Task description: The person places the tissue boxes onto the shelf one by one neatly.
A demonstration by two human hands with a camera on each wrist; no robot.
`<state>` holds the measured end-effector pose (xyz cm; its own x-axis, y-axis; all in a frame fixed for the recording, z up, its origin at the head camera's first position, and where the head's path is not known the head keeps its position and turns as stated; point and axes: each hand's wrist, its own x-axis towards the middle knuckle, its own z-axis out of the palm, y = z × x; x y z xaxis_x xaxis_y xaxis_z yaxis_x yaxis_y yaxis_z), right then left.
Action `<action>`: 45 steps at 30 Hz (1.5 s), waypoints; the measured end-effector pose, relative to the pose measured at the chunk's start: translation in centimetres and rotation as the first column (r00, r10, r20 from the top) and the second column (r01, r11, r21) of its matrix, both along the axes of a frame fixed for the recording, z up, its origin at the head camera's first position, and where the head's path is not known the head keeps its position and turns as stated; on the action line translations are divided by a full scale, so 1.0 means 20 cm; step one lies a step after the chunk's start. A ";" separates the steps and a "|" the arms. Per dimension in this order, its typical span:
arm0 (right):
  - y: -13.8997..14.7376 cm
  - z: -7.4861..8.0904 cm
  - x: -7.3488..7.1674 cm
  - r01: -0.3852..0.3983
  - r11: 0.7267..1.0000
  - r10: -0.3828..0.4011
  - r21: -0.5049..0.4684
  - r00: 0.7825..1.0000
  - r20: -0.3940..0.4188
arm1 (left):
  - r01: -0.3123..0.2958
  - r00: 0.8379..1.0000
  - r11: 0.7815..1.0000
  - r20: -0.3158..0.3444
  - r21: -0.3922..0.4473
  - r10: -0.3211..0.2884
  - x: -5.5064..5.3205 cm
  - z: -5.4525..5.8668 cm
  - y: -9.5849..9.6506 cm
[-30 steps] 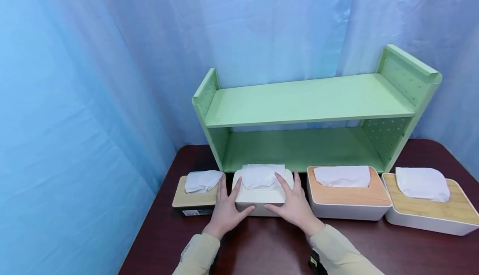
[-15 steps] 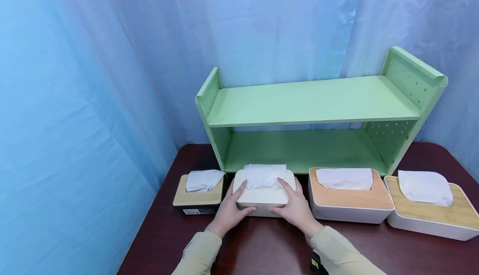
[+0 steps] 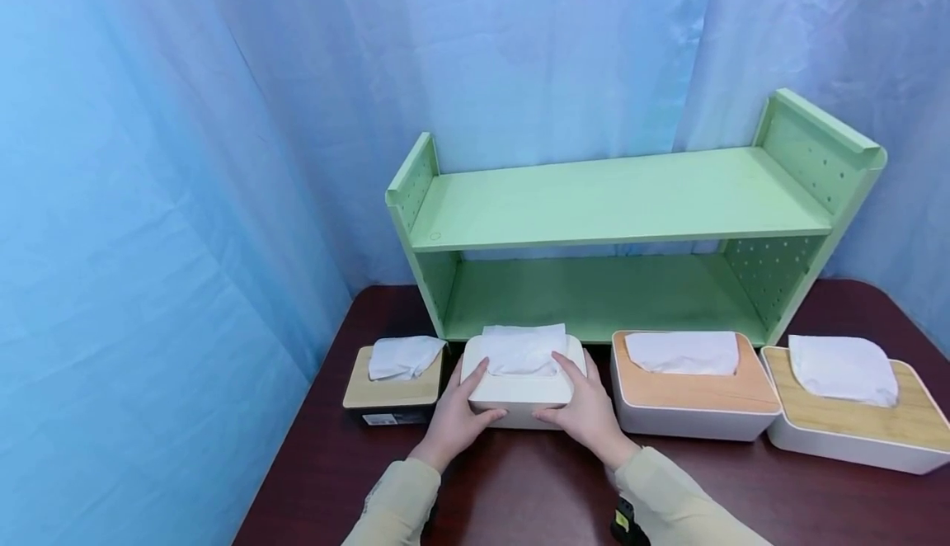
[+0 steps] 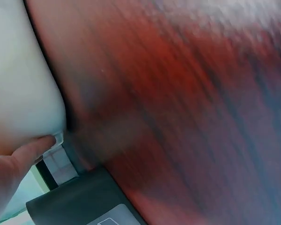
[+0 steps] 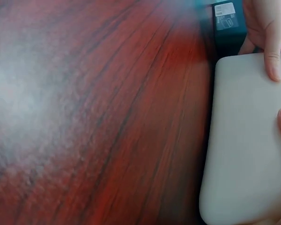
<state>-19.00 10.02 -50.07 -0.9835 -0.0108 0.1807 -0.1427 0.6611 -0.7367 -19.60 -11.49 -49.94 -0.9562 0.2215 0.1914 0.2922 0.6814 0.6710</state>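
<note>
A white tissue box stands on the table, a white tissue sticking up from its top slot. My left hand grips its left end, with the thumb on the front face and fingers over the top corner and side. At the opposite end my right hand holds the box in the same way. In the left wrist view a fingertip presses on the pale box wall. The right wrist view shows the box front, with both thumbs against it.
Left of my left hand sits a black tissue box with a wooden lid. Two white tissue boxes with wooden lids stand to the right. Behind the row rises a green two-tier shelf on the dark red table, before blue curtains.
Both hands have closed in from hovering with spread fingers beside the white tissue box to gripping its ends. The box stays in place on the table. The view has shifted slightly.
</note>
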 end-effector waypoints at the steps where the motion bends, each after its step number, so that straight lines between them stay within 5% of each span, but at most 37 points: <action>1: 0.00 0.00 0.00 0.000 1.000 0.000 -0.007 1.000 -0.007 | -0.004 1.000 1.000 -0.009 0.001 0.004 0.00 0.01 0.00; 13: -0.01 0.15 0.02 -0.032 0.997 0.018 -0.072 0.982 -0.188 | 0.022 0.986 0.998 -0.168 0.064 -0.011 0.00 0.18 -0.02; 18: 0.01 0.25 -0.04 -0.062 0.995 0.047 -0.077 0.983 -0.179 | 0.040 0.978 0.990 -0.210 0.136 -0.011 -0.07 0.23 -0.02; 25: 0.00 0.29 -0.13 -0.049 0.995 0.039 -0.088 0.993 -0.116 | 0.036 0.985 0.990 -0.174 0.134 -0.012 -0.17 0.21 -0.01; 33: 0.03 0.24 -0.15 -0.041 0.998 0.038 -0.043 0.997 -0.062 | 0.030 0.990 0.996 -0.142 0.084 -0.018 -0.20 0.16 0.02; 45: 0.12 0.34 -0.27 -0.215 0.970 0.213 0.113 0.977 0.030 | 0.017 0.998 0.999 -0.064 0.052 -0.014 -0.27 0.26 0.03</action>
